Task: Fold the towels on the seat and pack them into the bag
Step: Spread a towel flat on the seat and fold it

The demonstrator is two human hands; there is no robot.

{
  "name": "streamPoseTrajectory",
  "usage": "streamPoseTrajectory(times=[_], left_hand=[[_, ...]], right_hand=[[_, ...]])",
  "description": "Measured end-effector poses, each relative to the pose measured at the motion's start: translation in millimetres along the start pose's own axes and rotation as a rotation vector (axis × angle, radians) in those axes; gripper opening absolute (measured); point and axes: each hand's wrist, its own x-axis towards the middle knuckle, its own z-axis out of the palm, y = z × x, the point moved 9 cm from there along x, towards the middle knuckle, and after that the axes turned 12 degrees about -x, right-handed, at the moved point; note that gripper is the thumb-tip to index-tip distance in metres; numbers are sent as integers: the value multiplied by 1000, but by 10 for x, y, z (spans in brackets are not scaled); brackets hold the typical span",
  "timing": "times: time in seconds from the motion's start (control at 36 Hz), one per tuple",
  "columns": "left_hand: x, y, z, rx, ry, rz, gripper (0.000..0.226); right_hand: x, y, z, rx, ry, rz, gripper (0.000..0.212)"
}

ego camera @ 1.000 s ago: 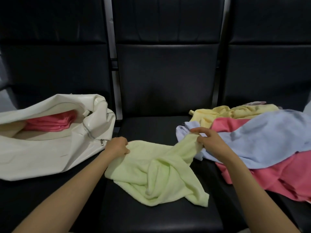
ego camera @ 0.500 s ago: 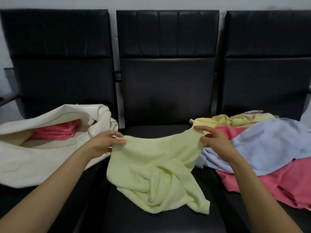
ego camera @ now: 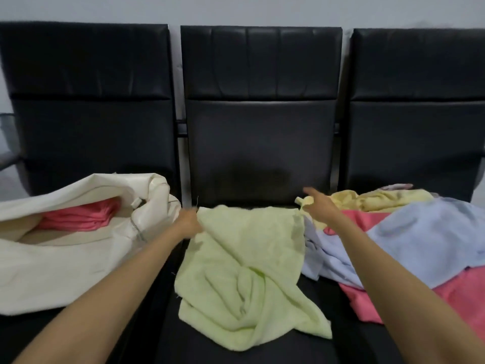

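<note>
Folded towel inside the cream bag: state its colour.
The folded towel is pink; head view, through the cream bag's open mouth.

Both forearms reach forward; left hand (ego camera: 189, 221) grips a pale green terry towel (ego camera: 244, 271), right hand (ego camera: 319, 206) blurred, its hold unclear.

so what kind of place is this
Probably a waiting room or lobby, though that's a guess: a row of joined black padded seats with a bare pale wall behind. The green towel and white bag just lie on the seats.
</note>
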Motion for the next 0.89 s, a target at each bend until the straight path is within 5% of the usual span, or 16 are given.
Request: streamPoseTrajectory(times=[0.06, 0.14, 0.25, 0.44, 0.61, 0.67, 0.78, 0.89], left_hand=[[-160, -172, 187, 94, -50, -5, 29], [-353, -511, 315, 67, -47, -92, 33], [-582, -668, 352, -50, -3, -140, 46], [-841, -611, 287, -335, 137, -55, 38], [-966, -540, 357, -285, 1, 76, 17], [-968, -547, 269, -296, -20, 54, 15], [-1018, -498, 20, -738, -41, 10, 15], [-1033, -471, -127, -1024, 16, -36, 10]], right_hand=[[-188, 14, 218, -74, -64, -24, 41], [-539, 89, 462, -145, -158, 35, 2], [-958, 196, 841, -325, -370, 96, 23], [-1168, 244, 946, -284, -170, 100, 40], [-1145, 195, 1014, -186, -130, 71, 40], [-1104, 148, 881, -38, -109, 78, 33], [-1116, 88, 613, 780, -217, 171, 28], [-1068, 103, 377, 987, -218, 140, 11]])
